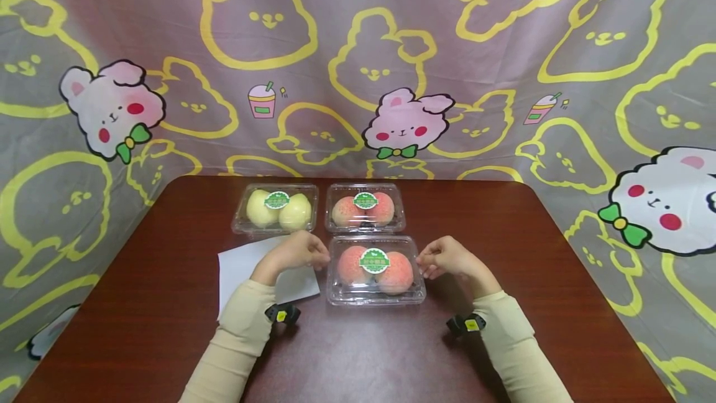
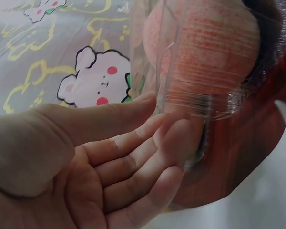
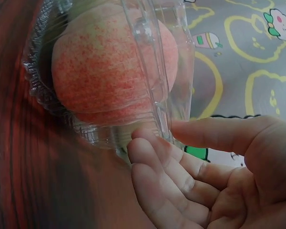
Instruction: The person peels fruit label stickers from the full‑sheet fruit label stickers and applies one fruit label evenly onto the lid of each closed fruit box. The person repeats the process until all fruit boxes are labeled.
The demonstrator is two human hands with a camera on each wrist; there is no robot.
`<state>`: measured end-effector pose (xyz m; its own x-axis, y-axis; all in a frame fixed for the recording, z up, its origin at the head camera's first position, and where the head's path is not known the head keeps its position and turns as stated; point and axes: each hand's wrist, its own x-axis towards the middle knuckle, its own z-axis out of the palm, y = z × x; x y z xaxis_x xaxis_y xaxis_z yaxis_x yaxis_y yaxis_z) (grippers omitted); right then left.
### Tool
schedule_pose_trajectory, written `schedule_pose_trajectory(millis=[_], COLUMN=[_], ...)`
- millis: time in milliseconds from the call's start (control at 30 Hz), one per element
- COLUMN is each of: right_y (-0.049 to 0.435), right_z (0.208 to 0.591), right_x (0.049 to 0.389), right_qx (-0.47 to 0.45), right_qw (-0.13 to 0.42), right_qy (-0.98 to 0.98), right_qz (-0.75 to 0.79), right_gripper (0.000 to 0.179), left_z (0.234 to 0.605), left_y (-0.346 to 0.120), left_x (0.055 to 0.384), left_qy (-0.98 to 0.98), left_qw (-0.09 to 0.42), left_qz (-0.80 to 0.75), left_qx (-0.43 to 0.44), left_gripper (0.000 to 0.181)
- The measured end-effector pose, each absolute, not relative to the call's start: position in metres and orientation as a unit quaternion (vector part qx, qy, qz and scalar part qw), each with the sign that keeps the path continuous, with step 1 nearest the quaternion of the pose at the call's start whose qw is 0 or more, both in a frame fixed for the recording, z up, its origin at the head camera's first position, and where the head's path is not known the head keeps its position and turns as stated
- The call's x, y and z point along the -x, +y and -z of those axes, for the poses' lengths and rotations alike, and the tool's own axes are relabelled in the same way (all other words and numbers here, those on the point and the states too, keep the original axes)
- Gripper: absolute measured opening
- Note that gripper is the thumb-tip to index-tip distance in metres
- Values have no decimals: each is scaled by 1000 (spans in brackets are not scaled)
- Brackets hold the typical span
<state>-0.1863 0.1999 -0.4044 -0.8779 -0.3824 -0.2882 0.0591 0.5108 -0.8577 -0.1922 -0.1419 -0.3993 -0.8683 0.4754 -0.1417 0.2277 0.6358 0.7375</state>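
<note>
A clear plastic clamshell box [image 1: 376,296] with two red-speckled peaches inside and a green-and-white label on its lid lies at the middle of the table. At its left side, my left hand [image 1: 298,250] pinches the rim between thumb and fingertips. My right hand [image 1: 450,258] does the same at the right side. Up close in the left wrist view, the left thumb [image 2: 119,117] lies along the rim beside a peach [image 2: 205,45]. The right wrist view has the right fingertips [image 3: 150,152] at the lower edge of the box, below a peach [image 3: 102,67].
Behind stands another clear box of peaches [image 1: 366,229], and left of it a box of pale yellow fruit [image 1: 240,219]. A white sheet [image 1: 240,278] lies partly under the left forearm. Cartoon-print cloth [image 1: 341,30] hangs around the brown table [image 1: 559,328].
</note>
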Motion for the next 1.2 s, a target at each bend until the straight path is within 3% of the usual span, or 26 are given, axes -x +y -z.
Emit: schedule_pose_trajectory(millis=[1200], right_y=[268], right_z=[399], right_x=[189], right_qx=[56], right_qw=[225], right_qy=[848], right_qz=[477], right_gripper=[27], left_z=[407], left_y=[-64], left_x=[191], left_qy=[908], left_qw=[121], left_qz=[-365], left_qx=[-165], left_gripper=[14])
